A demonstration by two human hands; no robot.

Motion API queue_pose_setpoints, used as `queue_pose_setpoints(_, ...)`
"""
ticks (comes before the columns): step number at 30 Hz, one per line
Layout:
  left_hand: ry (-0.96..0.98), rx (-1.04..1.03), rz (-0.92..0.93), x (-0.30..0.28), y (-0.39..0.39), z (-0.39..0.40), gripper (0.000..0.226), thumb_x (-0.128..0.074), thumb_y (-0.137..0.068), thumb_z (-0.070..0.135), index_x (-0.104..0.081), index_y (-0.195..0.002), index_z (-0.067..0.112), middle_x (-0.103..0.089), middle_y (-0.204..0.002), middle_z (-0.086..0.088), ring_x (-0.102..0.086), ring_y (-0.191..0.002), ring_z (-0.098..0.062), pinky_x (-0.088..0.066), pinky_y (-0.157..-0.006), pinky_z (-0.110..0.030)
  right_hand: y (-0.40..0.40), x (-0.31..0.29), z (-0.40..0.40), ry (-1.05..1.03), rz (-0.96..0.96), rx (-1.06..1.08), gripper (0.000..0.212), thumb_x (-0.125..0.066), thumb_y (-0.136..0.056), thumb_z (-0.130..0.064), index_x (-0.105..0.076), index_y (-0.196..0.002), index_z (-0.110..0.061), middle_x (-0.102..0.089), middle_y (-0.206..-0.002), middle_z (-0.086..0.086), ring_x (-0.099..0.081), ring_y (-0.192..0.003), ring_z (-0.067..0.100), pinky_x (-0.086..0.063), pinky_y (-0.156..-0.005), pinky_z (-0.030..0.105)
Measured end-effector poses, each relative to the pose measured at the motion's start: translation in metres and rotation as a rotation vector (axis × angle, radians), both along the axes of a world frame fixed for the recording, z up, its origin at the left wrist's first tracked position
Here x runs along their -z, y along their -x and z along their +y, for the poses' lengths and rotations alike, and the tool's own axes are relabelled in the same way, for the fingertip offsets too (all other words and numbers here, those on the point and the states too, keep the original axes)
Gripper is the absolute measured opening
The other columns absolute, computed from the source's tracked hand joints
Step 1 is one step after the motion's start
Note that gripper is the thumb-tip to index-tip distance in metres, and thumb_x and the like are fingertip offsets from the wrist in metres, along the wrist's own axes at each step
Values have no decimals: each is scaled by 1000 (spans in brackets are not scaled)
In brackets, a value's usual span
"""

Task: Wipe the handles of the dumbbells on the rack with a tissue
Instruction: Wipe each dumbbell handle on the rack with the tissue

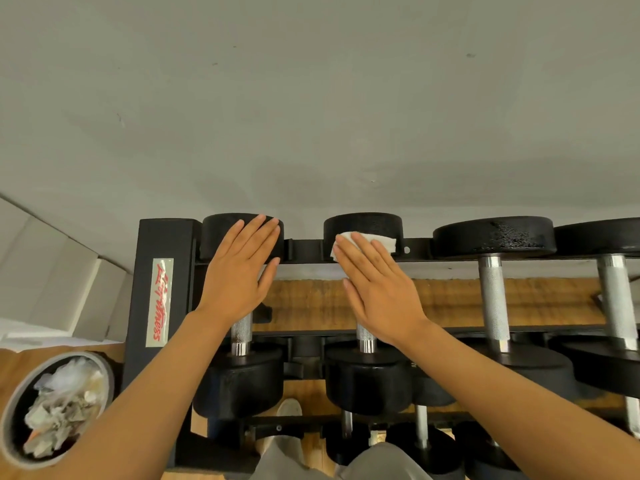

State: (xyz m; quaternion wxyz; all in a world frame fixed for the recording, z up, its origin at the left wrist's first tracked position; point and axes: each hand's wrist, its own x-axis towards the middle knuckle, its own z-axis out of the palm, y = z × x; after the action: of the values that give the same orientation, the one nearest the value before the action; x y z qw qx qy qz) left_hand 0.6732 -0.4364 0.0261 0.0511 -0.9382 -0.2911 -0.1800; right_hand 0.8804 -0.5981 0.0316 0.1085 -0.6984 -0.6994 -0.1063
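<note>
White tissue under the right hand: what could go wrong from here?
The white tissue lies under the flat fingers of the right hand, not gripped, so it may slip off and fall behind the black metal rack. It also sits on the second dumbbell's black far weight, so its knurled steel handle may stay unwiped.

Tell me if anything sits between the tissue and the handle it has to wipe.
Nothing visible does. The right hand lies flat over the second dumbbell's handle, pressing the tissue near the far weight. The left hand rests flat on the first dumbbell.
</note>
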Motion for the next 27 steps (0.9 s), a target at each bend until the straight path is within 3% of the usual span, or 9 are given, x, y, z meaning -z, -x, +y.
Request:
queue_pose_setpoints(8, 46, -15, -2, -5, -2, -5, 55, -35, -103, 38, -48, -145, 3, -46, -152, -11, -31, -147, -23, -8, -125, -38, -2, -12, 25, -97, 118, 95, 48, -33, -103, -25, -39, -146, -4, -35, -154, 11, -22, -146, 23, -7, -122, 33)
queue_pose_setpoints(10, 88, -34, -41, -8, -6, -11, 56, -35, -103, 39, -49, -144, 3, -48, -150, -12, -33, -146, -23, -8, -125, -38, -8, -8, 15, -143, 60, 28, 48, -49, -97, -11, -42, -144, -3, -38, -152, 13, -28, -144, 25, -16, -122, 38)
queue_pose_setpoints(14, 174, -40, -202, -18, -22, -34, 52, -40, -103, 35, -51, -142, 2, -52, -146, -13, -41, -141, -22, -12, -123, -29, -27, -10, 1, -159, 95, -30, 76, -81, -65, 11, -54, -135, -1, -50, -143, 14, -39, -137, 27, -35, -105, 45)
queue_pose_setpoints(19, 237, -1, -306, -30, -52, -70, 46, -43, -103, 33, -57, -135, 4, -60, -136, -12, -52, -130, -21, -24, -120, -30, -34, -15, 4, -291, 226, -94, 43, -81, -73, 4, -69, -114, 1, -66, -120, 17, -61, -115, 31, -47, -101, 37)
queue_pose_setpoints(24, 233, -19, -335, -35, -69, -90, 44, -45, -101, 34, -63, -127, 5, -66, -125, -12, -62, -117, -23, -42, -106, -35, -38, -21, 0, -352, 305, -97, 28, -78, -74, 6, -71, -101, 5, -68, -102, 17, -65, -95, 30, -56, -81, 34)
queue_pose_setpoints(27, 200, -6, -323, -38, -79, -97, 42, -46, -101, 33, -66, -123, 4, -68, -120, -12, -64, -112, -24, -46, -101, -37, -45, -23, -10, -361, 326, -84, 21, -75, -78, 5, -71, -99, 4, -66, -100, 16, -60, -95, 25, -58, -76, 33)
